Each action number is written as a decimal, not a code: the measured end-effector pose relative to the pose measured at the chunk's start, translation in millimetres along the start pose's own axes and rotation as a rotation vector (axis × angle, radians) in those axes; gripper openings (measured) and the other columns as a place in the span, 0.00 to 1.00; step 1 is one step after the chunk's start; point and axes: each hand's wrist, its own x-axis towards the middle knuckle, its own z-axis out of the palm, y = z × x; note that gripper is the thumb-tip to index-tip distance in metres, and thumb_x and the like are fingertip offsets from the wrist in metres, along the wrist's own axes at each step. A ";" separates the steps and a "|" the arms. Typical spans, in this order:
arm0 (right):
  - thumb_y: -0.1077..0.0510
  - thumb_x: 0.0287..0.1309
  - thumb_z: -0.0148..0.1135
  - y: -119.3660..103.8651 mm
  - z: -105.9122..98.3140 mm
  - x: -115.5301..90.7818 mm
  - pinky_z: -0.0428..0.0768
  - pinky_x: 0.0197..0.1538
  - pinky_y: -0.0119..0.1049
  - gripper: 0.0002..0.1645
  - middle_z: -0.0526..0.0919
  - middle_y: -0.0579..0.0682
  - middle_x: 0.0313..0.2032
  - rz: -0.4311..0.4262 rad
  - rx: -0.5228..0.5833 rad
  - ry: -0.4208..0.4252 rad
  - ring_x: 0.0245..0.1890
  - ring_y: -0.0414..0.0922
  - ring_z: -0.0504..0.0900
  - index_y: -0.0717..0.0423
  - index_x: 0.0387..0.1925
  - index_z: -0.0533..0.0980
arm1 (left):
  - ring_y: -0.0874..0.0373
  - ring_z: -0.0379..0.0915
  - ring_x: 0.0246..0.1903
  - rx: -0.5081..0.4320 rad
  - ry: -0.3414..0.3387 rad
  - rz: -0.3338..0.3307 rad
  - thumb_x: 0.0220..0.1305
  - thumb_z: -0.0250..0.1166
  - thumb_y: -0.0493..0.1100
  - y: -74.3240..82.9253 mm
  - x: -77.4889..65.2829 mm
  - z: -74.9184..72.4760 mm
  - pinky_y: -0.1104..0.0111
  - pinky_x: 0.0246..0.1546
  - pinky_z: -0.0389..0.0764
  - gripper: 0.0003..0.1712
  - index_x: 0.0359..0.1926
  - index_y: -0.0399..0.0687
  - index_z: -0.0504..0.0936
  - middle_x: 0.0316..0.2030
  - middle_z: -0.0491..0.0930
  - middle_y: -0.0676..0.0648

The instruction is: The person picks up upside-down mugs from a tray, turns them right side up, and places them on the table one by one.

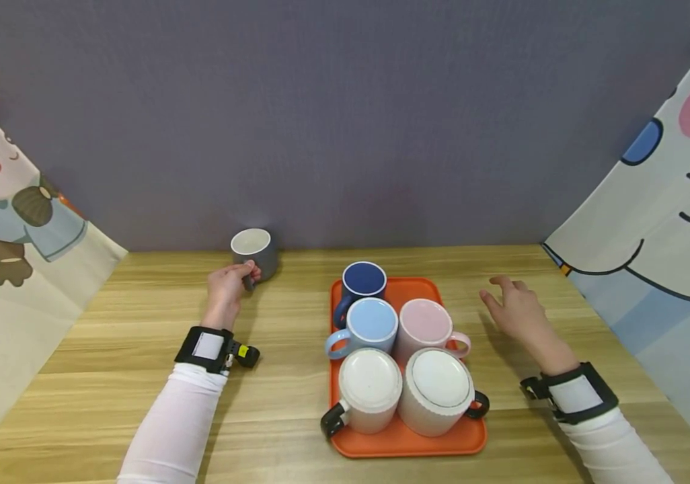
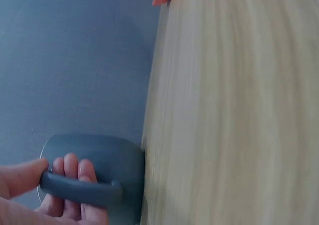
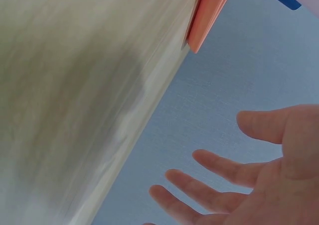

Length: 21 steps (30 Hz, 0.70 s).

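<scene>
At the back left of the table, my left hand (image 1: 226,289) grips the handle of a dark grey mug (image 1: 265,259) with a pale rim. In the left wrist view, the fingers pass through the mug's handle (image 2: 79,189) and the thumb presses on it from the other side. The mug appears upright on the wood, close to the back wall. My right hand (image 1: 517,310) hovers to the right of an orange tray (image 1: 408,445). Its fingers are spread and hold nothing, as the right wrist view shows.
On the tray stand a dark blue mug (image 1: 364,278), a light blue mug (image 1: 372,323), a pink mug (image 1: 425,324) and two whitish mugs with black handles, left (image 1: 370,383) and right (image 1: 440,386). A grey partition (image 1: 345,121) rises behind the table; printed curtains hang at both sides.
</scene>
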 end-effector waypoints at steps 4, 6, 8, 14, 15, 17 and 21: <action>0.48 0.69 0.47 -0.1 0.2 0.0 0.68 0.47 0.70 0.32 0.64 0.81 0.55 0.003 -0.002 -0.006 0.52 0.77 0.66 0.71 0.60 0.62 | 0.64 0.79 0.22 0.063 -0.010 0.000 0.63 0.60 0.33 0.3 1.3 -1.5 0.74 0.33 0.80 0.06 0.34 0.33 0.81 0.17 0.80 0.54; 0.48 0.69 0.47 -0.3 0.2 0.0 0.68 0.47 0.70 0.32 0.64 0.81 0.55 0.005 -0.001 -0.010 0.52 0.77 0.65 0.71 0.60 0.62 | 0.64 0.78 0.23 0.105 -0.012 0.006 0.63 0.61 0.34 0.1 2.2 -3.0 0.74 0.34 0.80 0.07 0.36 0.31 0.81 0.18 0.80 0.54; 0.48 0.69 0.47 -0.7 -0.2 -0.3 0.68 0.47 0.70 0.32 0.64 0.81 0.56 0.005 0.001 -0.011 0.52 0.77 0.65 0.71 0.60 0.62 | 0.65 0.77 0.24 0.200 -0.003 0.029 0.63 0.61 0.38 0.4 2.3 -4.6 0.75 0.33 0.78 0.12 0.38 0.29 0.81 0.19 0.79 0.55; 0.48 0.69 0.47 -4.0 -1.4 -0.8 0.68 0.48 0.70 0.32 0.64 0.80 0.56 -0.001 -0.008 -0.011 0.52 0.77 0.65 0.71 0.60 0.62 | 0.54 0.66 0.34 0.568 0.203 0.275 0.63 0.61 0.51 5.1 -4.9 -5.4 0.69 0.36 0.64 0.21 0.39 0.33 0.77 0.31 0.73 0.46; 0.48 0.68 0.47 -4.9 -1.5 -0.6 0.68 0.48 0.70 0.31 0.64 0.80 0.56 -0.003 -0.009 -0.013 0.52 0.77 0.65 0.71 0.61 0.63 | 0.51 0.65 0.36 0.577 0.245 0.339 0.63 0.61 0.50 6.3 -6.7 -3.8 0.66 0.38 0.63 0.20 0.39 0.34 0.76 0.32 0.72 0.43; 0.49 0.68 0.47 -6.6 -1.2 -0.1 0.67 0.49 0.70 0.31 0.64 0.80 0.56 -0.007 -0.006 -0.018 0.52 0.77 0.65 0.70 0.61 0.63 | 0.45 0.65 0.39 0.560 0.309 0.473 0.61 0.63 0.47 8.6 -10.5 1.2 0.63 0.42 0.62 0.18 0.38 0.33 0.76 0.35 0.72 0.37; 0.49 0.68 0.47 -10.3 0.1 1.4 0.68 0.49 0.70 0.31 0.64 0.80 0.56 -0.019 0.006 -0.024 0.53 0.77 0.65 0.70 0.61 0.63 | 0.40 0.66 0.40 0.513 0.279 0.633 0.57 0.67 0.43 13.2 -20.0 14.6 0.61 0.45 0.62 0.15 0.36 0.32 0.78 0.36 0.72 0.33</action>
